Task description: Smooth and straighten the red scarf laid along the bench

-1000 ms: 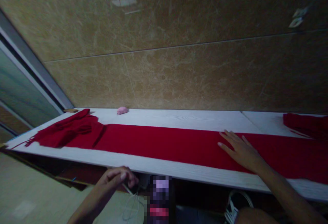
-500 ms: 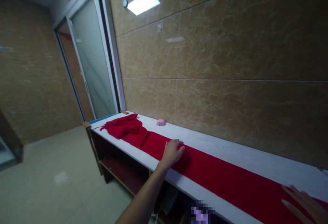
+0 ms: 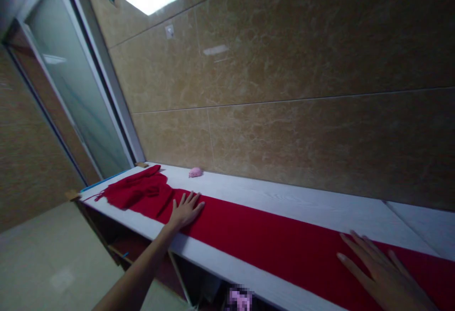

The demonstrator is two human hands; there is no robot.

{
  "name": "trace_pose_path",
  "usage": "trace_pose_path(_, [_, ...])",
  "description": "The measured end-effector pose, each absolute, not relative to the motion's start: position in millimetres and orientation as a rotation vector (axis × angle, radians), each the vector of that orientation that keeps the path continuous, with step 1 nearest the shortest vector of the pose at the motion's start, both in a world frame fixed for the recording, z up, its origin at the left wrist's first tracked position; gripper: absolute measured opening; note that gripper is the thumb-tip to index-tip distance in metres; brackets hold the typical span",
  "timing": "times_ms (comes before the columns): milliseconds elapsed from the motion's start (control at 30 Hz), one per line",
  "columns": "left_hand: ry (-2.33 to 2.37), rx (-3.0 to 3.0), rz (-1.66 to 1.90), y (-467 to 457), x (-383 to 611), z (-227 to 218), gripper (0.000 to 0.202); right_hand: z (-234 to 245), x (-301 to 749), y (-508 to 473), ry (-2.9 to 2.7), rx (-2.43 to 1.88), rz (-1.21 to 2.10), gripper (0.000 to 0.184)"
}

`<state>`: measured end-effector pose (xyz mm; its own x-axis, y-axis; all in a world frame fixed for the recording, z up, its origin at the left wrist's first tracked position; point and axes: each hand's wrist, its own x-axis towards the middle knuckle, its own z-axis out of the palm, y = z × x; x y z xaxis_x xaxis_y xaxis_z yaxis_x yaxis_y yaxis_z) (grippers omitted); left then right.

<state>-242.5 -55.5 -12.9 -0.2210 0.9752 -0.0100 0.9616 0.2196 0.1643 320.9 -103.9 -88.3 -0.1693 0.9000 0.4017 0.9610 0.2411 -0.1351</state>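
Note:
A long red scarf lies stretched along a white countertop. Its left end is bunched and crumpled, with thin tassels or strings at the tip. My left hand rests on the flat part beside the bunched end, palm down, fingers spread. Farther right, my right hand is over the same cloth with its fingers stretched apart; whether the palm presses on it I cannot tell. Neither hand grips anything.
A small pink lump sits near the tiled wall. Open shelves lie under the counter. At the left stand a frosted sliding door and a wooden block on the counter's corner.
The view has turned right, so more of the right hand and counter shows. My left hand now lies flatter on the scarf, fingers wider apart and nearer the bunched end.

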Motion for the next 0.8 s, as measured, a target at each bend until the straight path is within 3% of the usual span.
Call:
trace_pose_path(267, [2.408,1.904,0.045,-52,-240,-13,0.065,-75,302,-117,-2.063,-1.827,-0.224,0.072])
trace_pose_path(533, [2.428,1.938,0.018,-50,-243,-16,0.063,-81,308,-122,-2.081,-1.744,-0.287,0.066])
trace_pose_path(800, [2.434,1.918,0.014,-51,-242,-16,0.064,-104,329,-116,-2.197,-1.495,-0.180,0.046])
